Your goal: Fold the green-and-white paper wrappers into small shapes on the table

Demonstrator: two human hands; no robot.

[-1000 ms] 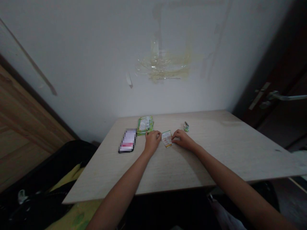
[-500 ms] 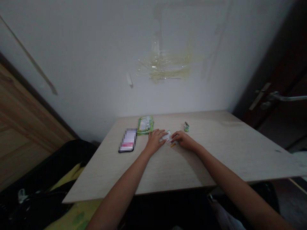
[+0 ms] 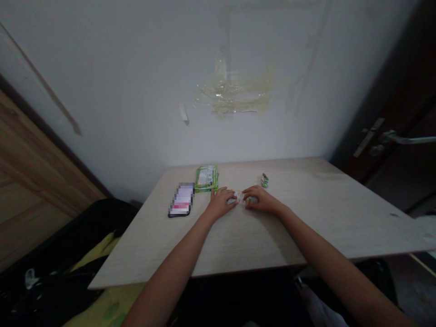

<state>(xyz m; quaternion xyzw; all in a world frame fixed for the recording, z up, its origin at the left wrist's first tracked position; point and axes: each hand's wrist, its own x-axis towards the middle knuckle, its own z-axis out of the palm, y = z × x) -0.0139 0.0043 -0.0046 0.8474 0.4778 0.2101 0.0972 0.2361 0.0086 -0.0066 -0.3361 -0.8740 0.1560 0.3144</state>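
A small white printed packet (image 3: 240, 196) lies on the table between my hands; it looks folded or bunched into a narrow strip. On its left end, the fingers of my left hand (image 3: 220, 203) are closed, with the thumb toward me. My right hand (image 3: 260, 199) grips the right end, its fingertips curled down onto it. Parts of the packet are hidden under the fingers. Just beyond my left hand sits a stack of green and white packets (image 3: 206, 177). A small folded green and white piece (image 3: 265, 180) rests beyond my right hand.
A phone (image 3: 182, 200) with a lit, blurred screen lies left of my hands. The pale wooden table (image 3: 245, 245) meets a wall (image 3: 136, 91) with peeling tape (image 3: 235, 95). At right is a dark door with a metal handle (image 3: 408, 139). Yellow cloth (image 3: 112, 309) shows below left.
The packet was flatter and wider, with an orange edge toward me. It now looks narrower, and my fingers have curled in around it. The phone and stack have not moved.
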